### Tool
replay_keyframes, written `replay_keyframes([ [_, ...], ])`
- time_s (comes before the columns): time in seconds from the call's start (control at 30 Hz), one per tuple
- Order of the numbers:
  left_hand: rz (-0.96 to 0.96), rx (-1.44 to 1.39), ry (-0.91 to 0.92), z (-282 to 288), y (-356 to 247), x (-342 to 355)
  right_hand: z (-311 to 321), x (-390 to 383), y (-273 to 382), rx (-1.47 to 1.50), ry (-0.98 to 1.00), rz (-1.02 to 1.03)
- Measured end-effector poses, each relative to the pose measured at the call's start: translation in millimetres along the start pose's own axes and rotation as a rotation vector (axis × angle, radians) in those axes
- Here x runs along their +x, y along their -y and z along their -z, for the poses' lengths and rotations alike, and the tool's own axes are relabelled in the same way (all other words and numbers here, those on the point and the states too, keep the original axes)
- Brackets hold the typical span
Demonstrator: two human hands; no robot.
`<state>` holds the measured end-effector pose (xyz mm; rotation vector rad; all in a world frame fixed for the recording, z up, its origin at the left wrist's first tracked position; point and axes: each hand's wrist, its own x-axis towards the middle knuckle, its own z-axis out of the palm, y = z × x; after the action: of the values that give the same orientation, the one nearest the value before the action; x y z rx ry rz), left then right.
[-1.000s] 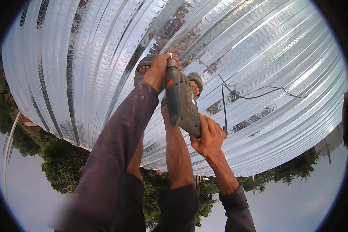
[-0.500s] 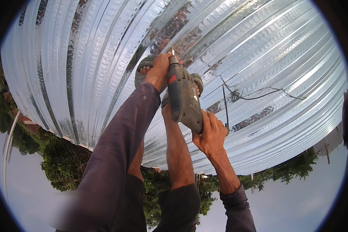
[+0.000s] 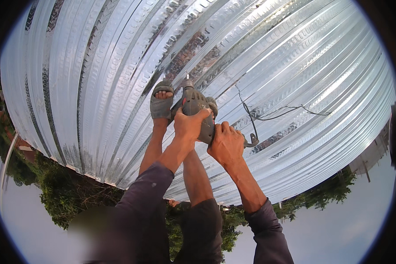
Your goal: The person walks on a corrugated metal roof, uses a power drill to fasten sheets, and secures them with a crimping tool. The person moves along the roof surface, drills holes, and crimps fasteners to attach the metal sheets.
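The left hand (image 3: pixel 190 125) has slid from the nose down onto the grey power drill's (image 3: pixel 198 112) body; the right hand (image 3: pixel 226 143) wraps its handle, bit against the corrugated metal sheeting (image 3: pixel 97 88). The drill looks heavy and rigid, best gripped at body and handle.

Glossy ribbed metal roofing sheet (image 3: pixel 295 66)

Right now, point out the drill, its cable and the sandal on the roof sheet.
drill (image 3: pixel 197 110), head view, on its grey body.
cable (image 3: pixel 273 115), head view, on the dark loop lying over the sheet.
sandal (image 3: pixel 161 106), head view, on the grey strap.
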<state>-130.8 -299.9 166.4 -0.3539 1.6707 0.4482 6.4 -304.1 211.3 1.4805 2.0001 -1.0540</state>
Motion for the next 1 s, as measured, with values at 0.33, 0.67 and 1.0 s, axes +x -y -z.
replay_keyframes([
  [0.33, 0.054, -0.090, -0.081, -17.5, 7.9, 4.0, 9.2, 19.7, -26.3, -0.135, 0.041, 0.113],
  [0.67, 0.257, -0.239, 0.070, -12.6, -32.4, -1.9, 40.9, 61.1, -9.7, -0.383, 0.038, 0.313],
  [1.0, 0.159, -0.798, 0.329, -0.8, 25.3, 1.8, 72.1, 48.1, 7.7, -0.761, -0.075, 0.681],
])
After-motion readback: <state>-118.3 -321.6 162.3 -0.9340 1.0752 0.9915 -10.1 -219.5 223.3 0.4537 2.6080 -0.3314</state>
